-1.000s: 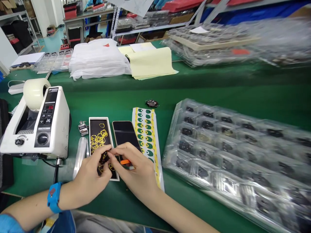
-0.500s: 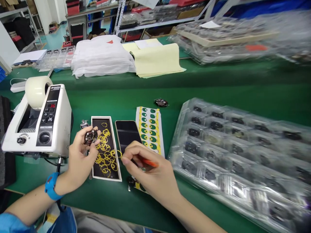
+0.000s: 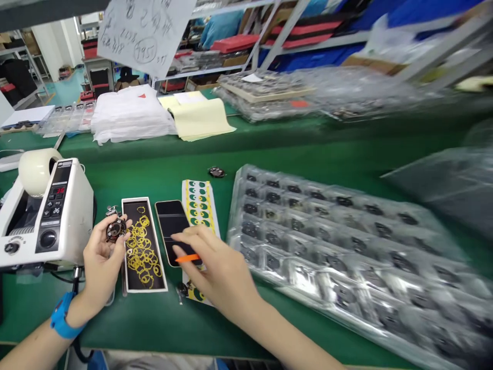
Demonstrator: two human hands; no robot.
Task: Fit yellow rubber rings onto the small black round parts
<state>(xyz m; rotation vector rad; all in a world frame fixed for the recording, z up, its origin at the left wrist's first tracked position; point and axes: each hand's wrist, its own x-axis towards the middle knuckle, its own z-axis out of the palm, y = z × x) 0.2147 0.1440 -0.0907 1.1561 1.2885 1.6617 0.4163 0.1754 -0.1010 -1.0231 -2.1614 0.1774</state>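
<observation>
My left hand [image 3: 100, 259] grips a small round dark part [image 3: 116, 229] between thumb and fingers, its face turned up, over the left edge of a shallow white-rimmed box [image 3: 164, 282]. Yellow rings [image 3: 144, 257] lie heaped on the box's dark floor. An orange pointed tool [image 3: 187, 258] rests in my right hand [image 3: 219, 270], its tip jutting out to the left between thumb and fingers; its exact kind is unclear. Beneath that hand are a phone [image 3: 169, 218] and a sheet of yellow-and-green stickers [image 3: 199, 200], both partly covered.
At left stands a white tape dispenser [image 3: 71, 221]. A large clear plastic tray [image 3: 234, 221] of dark parts fills the right side. One loose round part [image 3: 216, 172] lies behind the sticker sheet, another [image 3: 182, 290] near its front. White sheets [image 3: 131, 115] are stacked at the back.
The view has swung right. The yellow ring at my right fingertips is gone from there; those fingers have loosened, and the orange tool now points left. My left hand still holds the round part.
</observation>
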